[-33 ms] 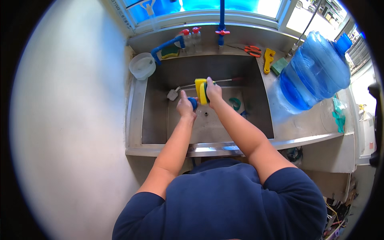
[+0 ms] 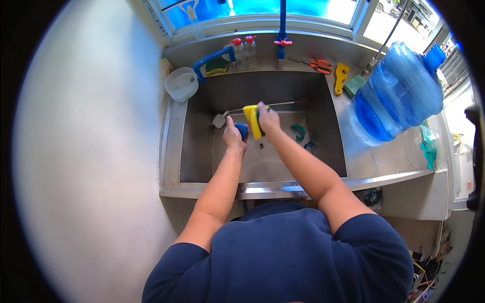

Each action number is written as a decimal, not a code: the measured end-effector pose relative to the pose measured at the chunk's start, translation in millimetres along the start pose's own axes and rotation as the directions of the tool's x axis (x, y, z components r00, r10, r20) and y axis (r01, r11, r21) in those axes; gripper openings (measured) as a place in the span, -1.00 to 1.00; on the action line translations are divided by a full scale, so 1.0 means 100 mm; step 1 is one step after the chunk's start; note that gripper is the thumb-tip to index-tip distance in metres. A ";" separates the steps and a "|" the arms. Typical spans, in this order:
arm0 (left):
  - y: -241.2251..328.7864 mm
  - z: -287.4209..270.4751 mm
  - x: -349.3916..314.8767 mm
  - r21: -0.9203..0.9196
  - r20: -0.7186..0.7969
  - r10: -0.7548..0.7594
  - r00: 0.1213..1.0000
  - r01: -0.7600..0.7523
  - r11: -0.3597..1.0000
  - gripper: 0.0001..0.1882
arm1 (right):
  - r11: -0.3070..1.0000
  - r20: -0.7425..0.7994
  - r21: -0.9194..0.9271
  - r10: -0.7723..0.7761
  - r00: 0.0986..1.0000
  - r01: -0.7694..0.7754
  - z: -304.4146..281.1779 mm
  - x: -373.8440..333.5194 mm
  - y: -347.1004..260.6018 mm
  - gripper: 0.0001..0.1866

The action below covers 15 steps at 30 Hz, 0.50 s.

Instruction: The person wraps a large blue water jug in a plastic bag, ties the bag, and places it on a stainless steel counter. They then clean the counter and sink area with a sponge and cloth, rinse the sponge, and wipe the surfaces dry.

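Over the metal sink (image 2: 202, 161), my left hand (image 2: 233, 137) is closed around a small round blue cap-like piece (image 2: 242, 132). To its right, my right hand (image 2: 269, 120) grips a yellow and green sponge (image 2: 252, 122), slightly blurred and tilted. A small gap separates the sponge from the blue piece. Beyond the hands, a long thin brush with a white head (image 2: 219, 120) lies in the sink. On the right of the sink floor are a curved teal piece (image 2: 299, 133) and a small blue piece (image 2: 308, 144).
A big blue water jug (image 2: 396, 96) stands on the right counter beside a green pad (image 2: 353, 85) and a yellow handle-like tool (image 2: 341, 78). Behind the sink are orange-handled pliers (image 2: 320, 65), pump bottles (image 2: 244, 53), another sponge (image 2: 216, 66), a blue pipe and a clear tub (image 2: 181, 84).
My right hand has shifted slightly toward me and left with the sponge, which has tilted. My left hand still holds the blue piece in nearly the same spot.
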State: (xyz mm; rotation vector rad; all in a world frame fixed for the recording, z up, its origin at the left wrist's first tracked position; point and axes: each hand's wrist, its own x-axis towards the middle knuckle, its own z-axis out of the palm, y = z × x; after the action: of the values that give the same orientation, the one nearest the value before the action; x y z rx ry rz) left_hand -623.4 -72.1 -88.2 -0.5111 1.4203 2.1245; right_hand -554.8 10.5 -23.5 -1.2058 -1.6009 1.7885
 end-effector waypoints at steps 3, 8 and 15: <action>-0.07 -0.15 0.30 -0.205 0.394 -0.131 0.910 0.226 0.952 -0.48 | 0.773 0.304 -0.439 -0.352 0.885 0.458 0.11 -0.25 0.18 -0.44; -0.22 -0.05 0.14 -0.171 0.383 -0.082 0.920 0.158 0.973 -0.37 | 0.857 0.159 -0.217 -0.442 0.883 0.468 0.22 -0.32 0.43 -0.52; 0.48 -0.35 -0.06 0.262 0.624 -0.486 0.611 0.423 0.868 -0.29 | 0.407 0.695 -0.232 -0.566 0.443 0.884 -0.06 -0.25 0.32 -0.76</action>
State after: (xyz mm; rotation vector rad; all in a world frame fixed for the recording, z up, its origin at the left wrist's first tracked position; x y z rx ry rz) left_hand -647.9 -120.5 -62.7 -0.0174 0.8288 1.5608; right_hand -530.0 -12.7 -45.7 0.0618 -2.5702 1.0012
